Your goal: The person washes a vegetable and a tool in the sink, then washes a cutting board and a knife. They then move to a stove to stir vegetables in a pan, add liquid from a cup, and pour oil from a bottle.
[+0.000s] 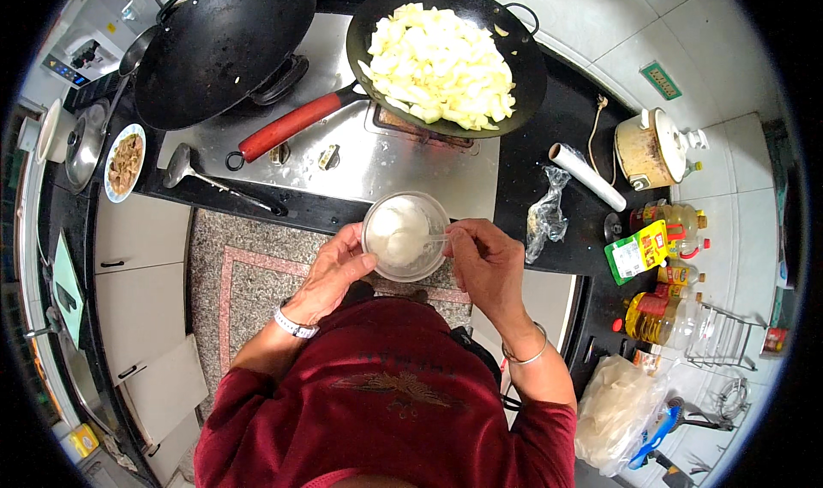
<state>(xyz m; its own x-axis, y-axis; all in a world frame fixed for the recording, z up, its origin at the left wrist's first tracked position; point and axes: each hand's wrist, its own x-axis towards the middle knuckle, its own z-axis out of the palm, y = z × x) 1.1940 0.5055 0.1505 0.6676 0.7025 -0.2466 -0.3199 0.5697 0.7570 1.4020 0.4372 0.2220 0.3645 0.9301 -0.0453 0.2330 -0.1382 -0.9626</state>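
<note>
My left hand [333,272] grips a clear round plastic tub [417,274] at its left side, thumb near the rim. White powder or granules [396,231] lie inside it. Between the closed fingers of my right hand [490,263] is the handle of a small pale spoon [438,237], whose bowl dips into the white contents. The tub is held in front of the counter's edge. Beyond it, on the stove, a black wok [530,81] with a red handle [291,128] holds a heap of chopped pale green vegetable pieces [441,68].
Another black wok [225,55] stands at the far left. A ladle [182,167] and a plate of sliced meat [126,164] lie nearby. On the right are a cling film roll [589,177], crumpled plastic [547,216], an electric cooker [645,149], a green-yellow packet [636,253] and oil bottles [660,318].
</note>
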